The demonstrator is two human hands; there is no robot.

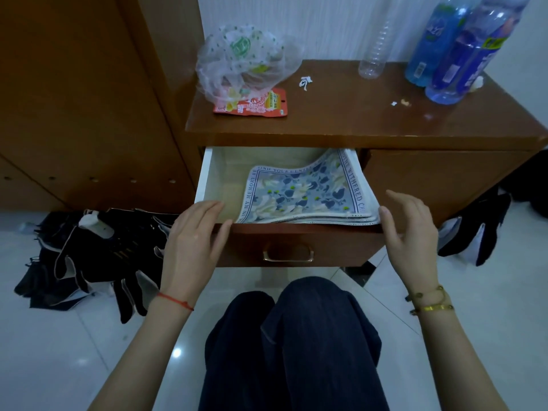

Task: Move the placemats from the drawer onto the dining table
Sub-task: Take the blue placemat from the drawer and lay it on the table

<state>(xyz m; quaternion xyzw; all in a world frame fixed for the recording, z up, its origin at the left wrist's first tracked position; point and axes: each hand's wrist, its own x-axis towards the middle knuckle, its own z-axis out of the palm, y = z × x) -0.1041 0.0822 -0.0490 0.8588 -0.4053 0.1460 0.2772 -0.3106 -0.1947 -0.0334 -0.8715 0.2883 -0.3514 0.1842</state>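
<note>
A stack of blue floral placemats (pixel 308 194) with lettered borders lies in the right half of the open drawer (pixel 207 173), its far corner curled up against the drawer's back. My left hand (pixel 192 238) rests on the drawer's front edge at the left, fingers straight. My right hand (pixel 409 232) hovers just off the drawer's right front corner, fingers relaxed and spread, close to the stack's near right corner. Neither hand holds anything. The dining table is out of view.
The brown cabinet top (pixel 355 114) carries a plastic bag (pixel 246 60), a red snack packet (pixel 255 106), a clear empty bottle (pixel 375 51) and two blue bottles (pixel 462 54). Dark clothing (pixel 98 256) lies on the white floor at left. My knees (pixel 296 336) are below the drawer.
</note>
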